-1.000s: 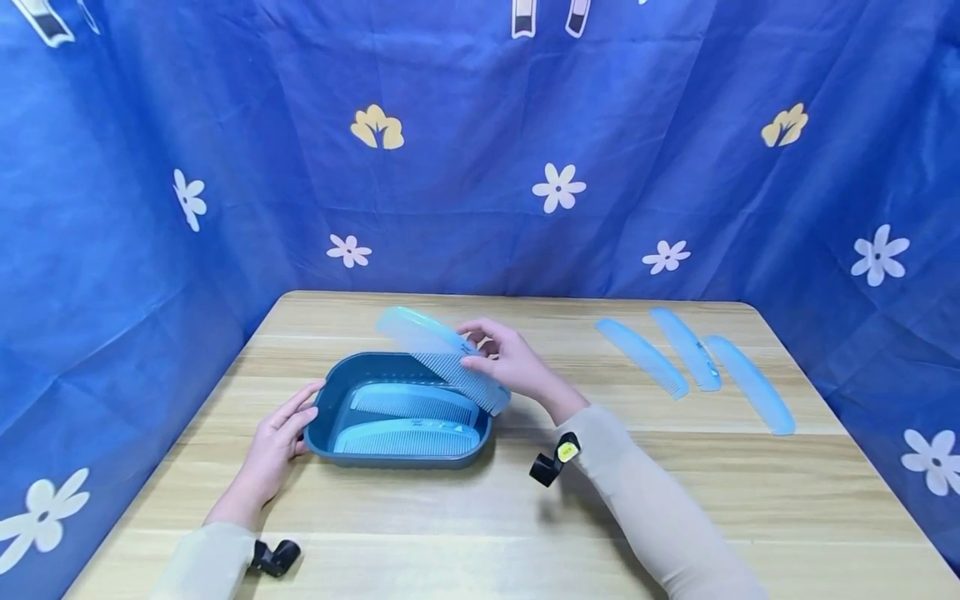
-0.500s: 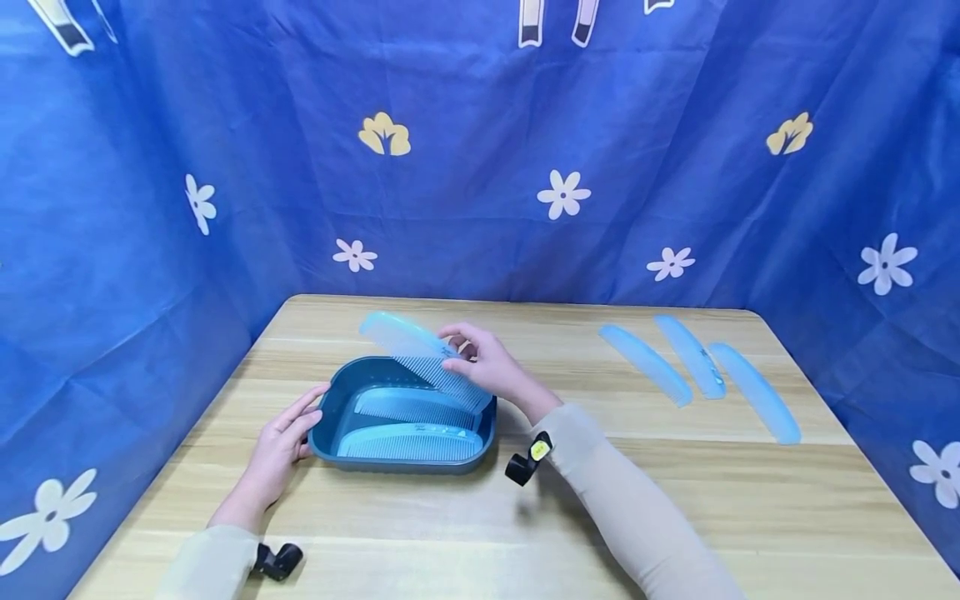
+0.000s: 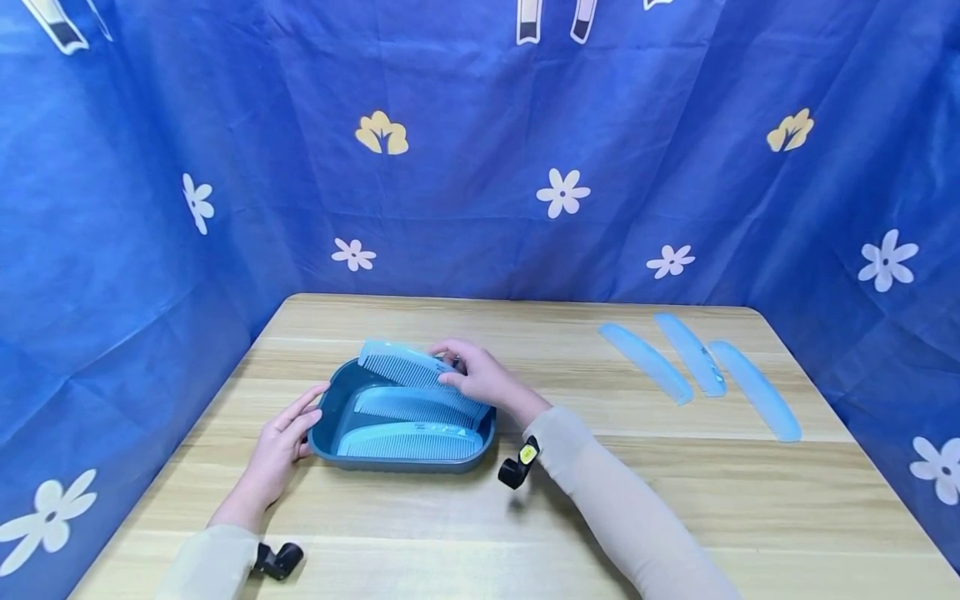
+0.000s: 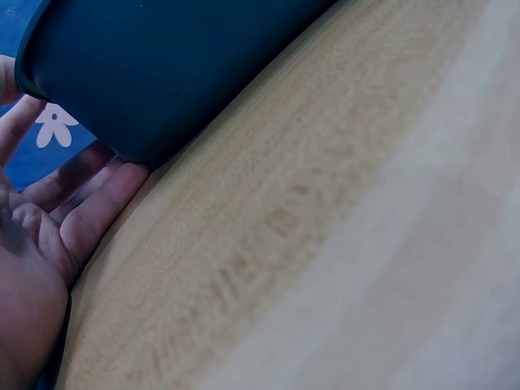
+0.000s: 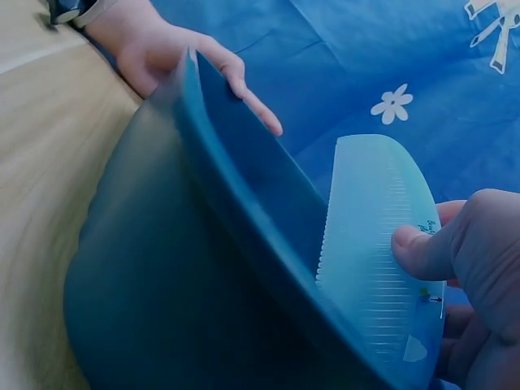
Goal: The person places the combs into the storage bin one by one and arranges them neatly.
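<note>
My right hand (image 3: 480,375) pinches a translucent blue comb (image 5: 370,244) along its back edge, thumb on its printed face. In the head view this comb lies slanted over the back of a dark teal plastic basin (image 3: 322,442), partly within it, teeth facing me. Inside the basin, two more blue combs lie side by side: the nearer comb (image 3: 408,442) and the middle comb (image 3: 412,404). My left hand (image 3: 281,446) holds the basin's left end at the rim. Its lower fingers (image 4: 101,207) touch the basin's outer wall near the tabletop in the left wrist view.
Three more blue combs lie at the table's back right: a left comb (image 3: 647,362), a middle comb (image 3: 690,354) and a right comb (image 3: 755,390). A blue flowered curtain (image 3: 465,233) surrounds the wooden table (image 3: 600,500) at the back and sides.
My right hand has moved left and then down, lowering its comb from above the basin to the basin's back part. The left hand keeps its hold on the basin.
</note>
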The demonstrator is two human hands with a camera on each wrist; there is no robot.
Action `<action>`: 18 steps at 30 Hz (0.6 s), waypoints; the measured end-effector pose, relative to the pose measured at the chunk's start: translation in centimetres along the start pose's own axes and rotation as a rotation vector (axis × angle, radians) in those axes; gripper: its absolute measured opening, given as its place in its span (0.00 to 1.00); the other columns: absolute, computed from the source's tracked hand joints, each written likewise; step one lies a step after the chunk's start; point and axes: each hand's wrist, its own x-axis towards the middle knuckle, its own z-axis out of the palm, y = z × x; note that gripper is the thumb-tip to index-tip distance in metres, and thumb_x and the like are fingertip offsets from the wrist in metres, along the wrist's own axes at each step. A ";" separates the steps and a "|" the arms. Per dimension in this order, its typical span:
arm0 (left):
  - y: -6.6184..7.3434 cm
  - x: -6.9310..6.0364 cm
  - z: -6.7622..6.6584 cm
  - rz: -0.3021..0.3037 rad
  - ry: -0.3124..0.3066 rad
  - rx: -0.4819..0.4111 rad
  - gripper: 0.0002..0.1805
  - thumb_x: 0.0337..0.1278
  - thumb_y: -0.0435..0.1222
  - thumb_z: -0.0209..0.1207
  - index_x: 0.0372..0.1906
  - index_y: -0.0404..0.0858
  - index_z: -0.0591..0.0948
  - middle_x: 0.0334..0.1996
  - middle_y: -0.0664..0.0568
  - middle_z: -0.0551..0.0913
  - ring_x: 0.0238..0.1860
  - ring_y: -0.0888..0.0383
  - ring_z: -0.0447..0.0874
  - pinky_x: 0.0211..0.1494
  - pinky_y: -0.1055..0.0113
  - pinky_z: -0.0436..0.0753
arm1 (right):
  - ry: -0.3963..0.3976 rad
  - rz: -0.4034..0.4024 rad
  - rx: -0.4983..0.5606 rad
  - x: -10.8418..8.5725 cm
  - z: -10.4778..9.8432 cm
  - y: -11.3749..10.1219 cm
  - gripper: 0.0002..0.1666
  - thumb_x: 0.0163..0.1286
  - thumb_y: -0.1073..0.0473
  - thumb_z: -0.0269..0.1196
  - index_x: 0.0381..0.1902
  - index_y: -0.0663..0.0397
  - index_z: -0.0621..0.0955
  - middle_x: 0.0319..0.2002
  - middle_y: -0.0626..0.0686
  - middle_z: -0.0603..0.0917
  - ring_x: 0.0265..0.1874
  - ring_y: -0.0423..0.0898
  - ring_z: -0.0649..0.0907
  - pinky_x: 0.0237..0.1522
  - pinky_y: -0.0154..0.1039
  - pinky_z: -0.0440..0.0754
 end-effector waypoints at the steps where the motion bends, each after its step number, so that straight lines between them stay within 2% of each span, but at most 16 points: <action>1: 0.0 0.0 0.0 -0.001 0.000 0.000 0.26 0.67 0.40 0.52 0.68 0.43 0.66 0.45 0.52 0.75 0.36 0.64 0.80 0.33 0.71 0.80 | -0.015 0.002 -0.006 0.0 0.1 0.0 0.22 0.64 0.66 0.61 0.56 0.51 0.75 0.35 0.50 0.74 0.24 0.43 0.72 0.26 0.32 0.72; 8: -0.3 -0.1 -0.1 0.011 -0.004 0.023 0.26 0.67 0.40 0.51 0.68 0.41 0.64 0.46 0.54 0.76 0.38 0.64 0.81 0.34 0.70 0.81 | -0.089 0.045 -0.107 0.2 0.6 0.2 0.22 0.64 0.65 0.61 0.56 0.50 0.75 0.33 0.48 0.72 0.23 0.41 0.70 0.28 0.32 0.72; 14: -0.2 0.0 -0.1 0.002 0.000 0.047 0.26 0.67 0.41 0.51 0.68 0.44 0.65 0.47 0.56 0.75 0.38 0.65 0.81 0.33 0.71 0.80 | -0.153 0.036 -0.251 0.3 0.9 -0.2 0.21 0.64 0.64 0.62 0.56 0.48 0.75 0.34 0.47 0.72 0.28 0.41 0.71 0.32 0.32 0.71; 18: -0.1 0.0 -0.1 -0.005 0.000 0.056 0.26 0.67 0.41 0.51 0.68 0.45 0.65 0.47 0.55 0.75 0.38 0.66 0.80 0.33 0.72 0.80 | -0.177 0.058 -0.307 0.3 1.0 -0.3 0.22 0.64 0.62 0.62 0.56 0.45 0.75 0.34 0.45 0.72 0.28 0.41 0.71 0.30 0.32 0.69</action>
